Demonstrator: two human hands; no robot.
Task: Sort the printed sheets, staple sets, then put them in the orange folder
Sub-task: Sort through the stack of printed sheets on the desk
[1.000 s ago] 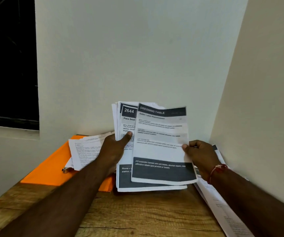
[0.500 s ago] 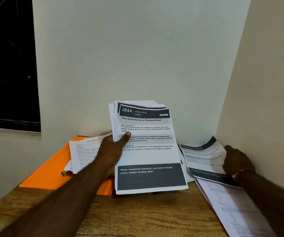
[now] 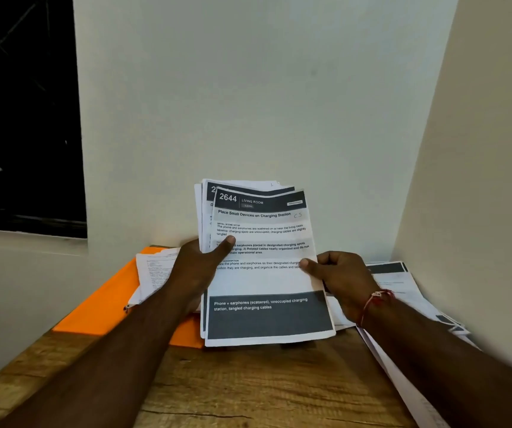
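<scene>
At frame centre, the left hand [image 3: 197, 267] grips a stack of printed sheets [image 3: 267, 273] above the wooden bench [image 3: 248, 387], while the right hand [image 3: 339, 278] pinches the top sheet's right edge. The orange folder [image 3: 94, 307] lies left of centre; more loose sheets [image 3: 402, 282] lie at right.

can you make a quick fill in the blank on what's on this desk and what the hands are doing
1. The left hand holds a stack of sheets whose top sheet is numbered ____.
2. The right hand pinches that sheet's ____ edge.
3. The folder lying on the wooden desk is ____.
4. The thread on the right wrist is ____.

Missing words: 2644; right; orange; red
</scene>
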